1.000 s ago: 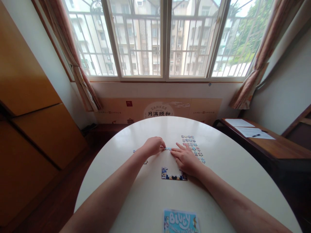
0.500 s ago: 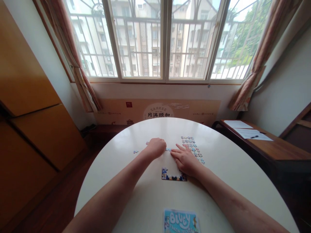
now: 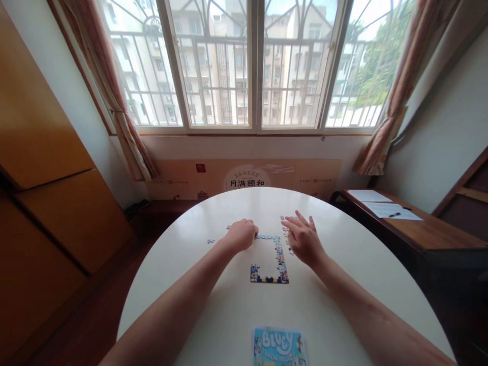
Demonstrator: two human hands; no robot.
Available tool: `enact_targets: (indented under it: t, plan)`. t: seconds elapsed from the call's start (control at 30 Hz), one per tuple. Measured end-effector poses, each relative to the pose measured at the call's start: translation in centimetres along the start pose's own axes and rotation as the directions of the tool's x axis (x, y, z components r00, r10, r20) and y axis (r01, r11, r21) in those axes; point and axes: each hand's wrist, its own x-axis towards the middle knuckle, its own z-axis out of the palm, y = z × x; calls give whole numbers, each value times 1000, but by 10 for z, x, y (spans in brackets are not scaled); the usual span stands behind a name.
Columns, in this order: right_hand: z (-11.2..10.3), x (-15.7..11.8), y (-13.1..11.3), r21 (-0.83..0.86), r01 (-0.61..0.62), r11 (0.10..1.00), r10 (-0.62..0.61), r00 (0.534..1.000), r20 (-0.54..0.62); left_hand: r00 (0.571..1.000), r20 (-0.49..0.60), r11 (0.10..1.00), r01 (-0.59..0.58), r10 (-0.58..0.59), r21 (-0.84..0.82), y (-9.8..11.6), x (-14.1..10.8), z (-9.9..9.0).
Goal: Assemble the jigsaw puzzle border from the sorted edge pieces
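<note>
A partly joined jigsaw puzzle (image 3: 282,262) lies on the white round table (image 3: 213,325), its right side, bottom and part of the top forming a frame around bare tabletop. At the left end of its top strip, my left hand (image 3: 242,235) is closed with fingertips pressed together; whatever is in them is hidden. My right hand (image 3: 305,241) is open, fingers spread, over the loose puzzle pieces (image 3: 285,231) right of the frame, covering most of them. Whether it touches any piece, I cannot tell.
Near me lies a blue Bluey picture sheet or box (image 3: 279,346). A loose piece (image 3: 211,241) sits left of my left hand, and another (image 3: 229,227) is beyond it. Papers (image 3: 392,210) rest on a wooden side table (image 3: 430,234) at right.
My right hand has lifted from the puzzle's top strip and shifted right over the loose pieces, uncovering the puzzle's right side. My left hand stays closed at the top strip. The view has tilted slightly.
</note>
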Motion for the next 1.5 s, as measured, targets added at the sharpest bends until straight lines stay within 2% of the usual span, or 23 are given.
enact_targets:
  t: [0.2, 0.33, 0.43, 0.5, 0.57, 0.63, 0.73, 0.77, 0.87, 0.97, 1.1, 1.23, 1.3, 1.33, 1.4, 1.5]
  plan:
    - [10, -1, -8, -64, -18, 998, 33, 970, 240, 1000, -20, 999, -2, 1, -39, -2, -1, 2]
    - [13, 0, -8, -80, -3, 997, 26, 955, 296, 996, -88, 997, 21, -28, -79, -8, 0, 2]
    - [13, 0, -7, -84, -9, 996, 34, 952, 305, 984, -164, 993, 51, -69, -109, -17, -1, -12]
    - [10, 0, -8, -77, -12, 997, 34, 956, 290, 965, -238, 986, 79, -112, -145, -24, -5, -29]
    - [5, 0, -10, -68, -14, 998, 31, 967, 255, 902, -393, 961, 70, -176, -268, -31, -11, -45]
    - [2, 0, -12, -62, -12, 998, 26, 974, 226, 871, -444, 931, 41, -212, -364, -37, -19, -52]
    - [2, -1, -16, -62, 1, 998, 14, 973, 230, 894, -398, 909, 25, -207, -417, -40, -35, -42]
    - [3, -1, -17, -64, 5, 998, 11, 970, 242, 886, -410, 911, 33, -217, -411, -40, -41, -35]
    - [8, -1, -18, -69, 19, 997, 2, 958, 288, 820, -521, 937, 49, -235, -345, -33, -55, -9]
    - [12, -2, -18, -90, 22, 996, 5, 957, 291, 844, -520, 968, 0, -133, -249, -23, -62, 9]
    - [11, -3, -17, -121, 18, 993, 14, 966, 257, 862, -495, 981, 15, -110, -192, -21, -62, 17]
    - [6, -5, -18, -122, 22, 992, 16, 954, 298, 882, -428, 968, 102, -195, -229, -32, -60, 19]
    - [4, -6, -18, -123, 13, 992, 28, 945, 326, 879, -410, 949, 132, -245, -285, -42, -60, 18]
    - [4, -6, -18, -122, 11, 992, 31, 941, 338, 867, -415, 937, 145, -276, -319, -48, -60, 17]
    - [4, -7, -15, -116, 10, 993, 32, 934, 355, 812, -448, 895, 187, -373, -405, -63, -62, 13]
    - [7, -9, -12, -100, 19, 995, 18, 934, 357, 690, -482, 802, 247, -540, -544, -91, -64, 12]
